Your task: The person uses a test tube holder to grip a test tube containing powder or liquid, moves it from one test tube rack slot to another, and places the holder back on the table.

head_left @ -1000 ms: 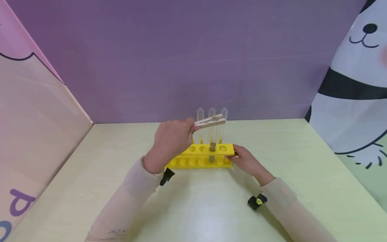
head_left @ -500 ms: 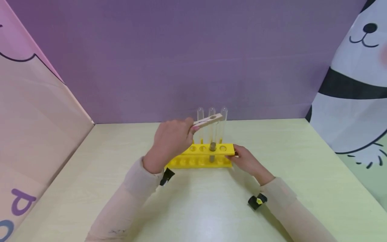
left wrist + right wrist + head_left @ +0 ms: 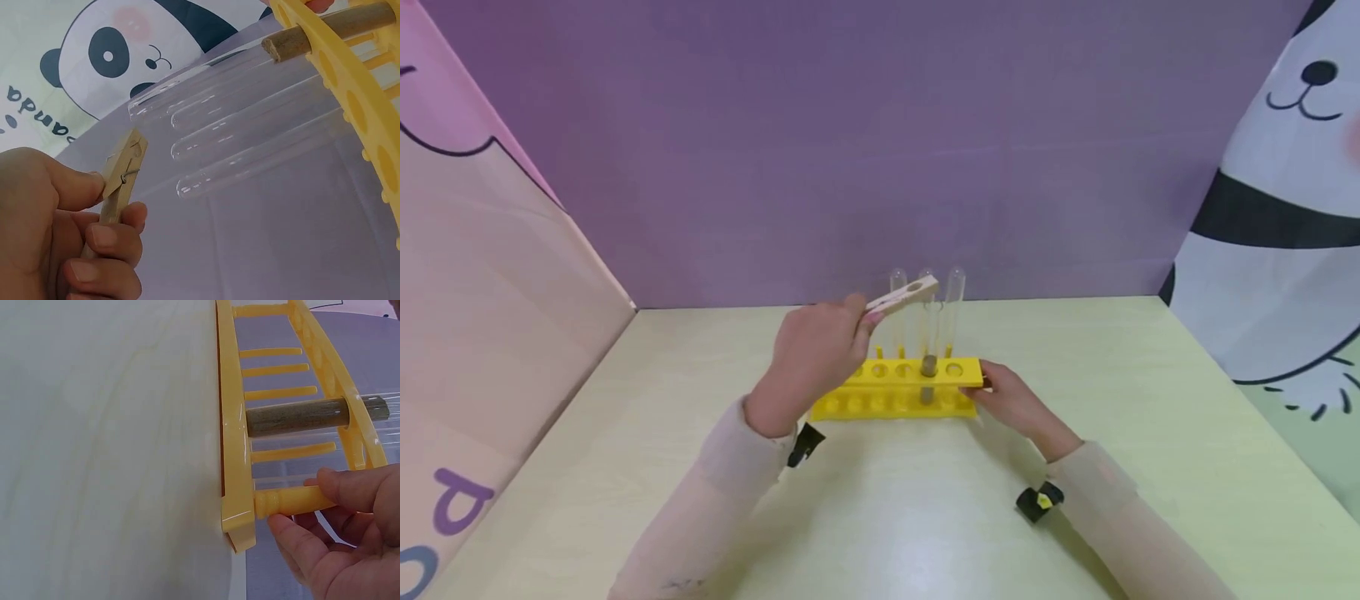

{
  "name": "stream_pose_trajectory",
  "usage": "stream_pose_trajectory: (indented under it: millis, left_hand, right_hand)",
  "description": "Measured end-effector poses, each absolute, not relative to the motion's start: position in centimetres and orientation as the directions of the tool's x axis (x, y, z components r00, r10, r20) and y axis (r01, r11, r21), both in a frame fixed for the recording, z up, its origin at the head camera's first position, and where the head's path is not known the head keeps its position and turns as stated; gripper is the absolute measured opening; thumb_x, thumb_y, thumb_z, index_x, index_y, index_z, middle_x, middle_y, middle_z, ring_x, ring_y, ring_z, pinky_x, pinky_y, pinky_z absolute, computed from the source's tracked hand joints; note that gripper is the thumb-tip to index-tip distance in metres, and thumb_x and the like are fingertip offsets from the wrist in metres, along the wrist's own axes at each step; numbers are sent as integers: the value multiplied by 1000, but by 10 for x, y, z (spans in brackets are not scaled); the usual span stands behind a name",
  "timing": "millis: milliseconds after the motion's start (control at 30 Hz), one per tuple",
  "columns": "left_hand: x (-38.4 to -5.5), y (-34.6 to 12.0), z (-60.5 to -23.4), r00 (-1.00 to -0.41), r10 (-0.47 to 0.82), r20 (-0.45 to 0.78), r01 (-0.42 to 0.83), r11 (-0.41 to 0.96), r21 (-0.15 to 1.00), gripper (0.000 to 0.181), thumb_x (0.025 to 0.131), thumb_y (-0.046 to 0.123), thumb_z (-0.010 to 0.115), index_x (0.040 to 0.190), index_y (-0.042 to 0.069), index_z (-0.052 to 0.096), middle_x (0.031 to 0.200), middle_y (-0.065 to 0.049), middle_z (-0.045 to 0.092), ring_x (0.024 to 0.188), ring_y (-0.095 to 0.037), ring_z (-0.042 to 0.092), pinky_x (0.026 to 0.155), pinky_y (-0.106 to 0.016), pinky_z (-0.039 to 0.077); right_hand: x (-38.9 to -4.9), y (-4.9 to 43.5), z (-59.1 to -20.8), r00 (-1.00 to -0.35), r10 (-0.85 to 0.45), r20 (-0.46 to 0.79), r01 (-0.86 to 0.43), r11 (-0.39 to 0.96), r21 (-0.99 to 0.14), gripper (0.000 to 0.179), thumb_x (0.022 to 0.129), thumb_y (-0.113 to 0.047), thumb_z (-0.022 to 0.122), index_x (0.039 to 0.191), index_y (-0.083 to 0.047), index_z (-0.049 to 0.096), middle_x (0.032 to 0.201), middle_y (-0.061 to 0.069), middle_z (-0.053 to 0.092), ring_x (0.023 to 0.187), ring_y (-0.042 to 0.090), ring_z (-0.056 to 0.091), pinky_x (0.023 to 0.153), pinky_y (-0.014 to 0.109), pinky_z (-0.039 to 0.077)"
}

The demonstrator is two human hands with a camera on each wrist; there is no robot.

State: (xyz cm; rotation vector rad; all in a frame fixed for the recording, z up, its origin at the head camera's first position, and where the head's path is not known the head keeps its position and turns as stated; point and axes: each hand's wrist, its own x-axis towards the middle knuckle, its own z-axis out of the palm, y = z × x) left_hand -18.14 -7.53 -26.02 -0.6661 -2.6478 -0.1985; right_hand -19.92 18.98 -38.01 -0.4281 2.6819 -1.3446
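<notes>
My left hand (image 3: pixel 816 346) grips a wooden test tube clamp (image 3: pixel 902 296) by its handle, tip raised toward the upper right. In the left wrist view, the clamp's jaws are together with nothing between them, near the tube mouths' height. A yellow test tube rack (image 3: pixel 891 381) stands on the table. Upright in one of its holes is a test tube (image 3: pixel 297 417) with grey-brown contents. Behind it, several clear test tubes (image 3: pixel 956 300) stand upside down on pegs. My right hand (image 3: pixel 356 512) pinches the rack's right end post (image 3: pixel 287 501) between thumb and fingers.
The pale wooden table (image 3: pixel 880 517) runs back to a purple wall panel (image 3: pixel 880 150). A panda-print panel (image 3: pixel 1262 292) borders the right side and a pale printed panel (image 3: pixel 482 275) the left. Each wrist carries a small black camera (image 3: pixel 1037 502).
The clamp's jaws, spread apart over the tubes one second ago, have come together. My left hand has drawn the clamp slightly left, away from the filled tube. The right hand stays on the rack.
</notes>
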Motion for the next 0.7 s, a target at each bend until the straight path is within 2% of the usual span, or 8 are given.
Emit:
stream_pose_trajectory:
  millis: [133, 400, 700]
  left_hand:
    - [-181, -83, -264, -826, 394, 402, 453, 890, 58, 32, 100, 33, 43, 79, 9, 48, 52, 1, 36, 41, -15, 32, 38, -27, 26]
    - [-185, -105, -278, -818, 365, 445, 444, 892, 84, 30, 97, 30, 49, 77, 8, 49, 51, 1, 34, 42, -14, 28, 37, -26, 23]
    - [-188, -125, -288, -868, 294, 400, 388, 904, 178, 25, 94, 25, 47, 83, 4, 54, 51, 0, 36, 42, -15, 30, 38, -27, 25]
  right_hand:
    - [-198, 190, -379, -957, -291, 20, -190, 571, -799, 35, 94, -3, 52, 128, 6, 49, 125, 23, 54, 110, 32, 54, 88, 42, 48]
    - [-197, 188, -379, -957, -288, 4, -178, 578, -796, 35, 95, -3, 51, 128, 6, 48, 126, 23, 54, 111, 33, 53, 89, 42, 48]
    - [-198, 189, -381, -962, -274, -14, -155, 585, -796, 36, 95, -4, 50, 129, 6, 47, 127, 22, 52, 112, 33, 52, 90, 43, 47]
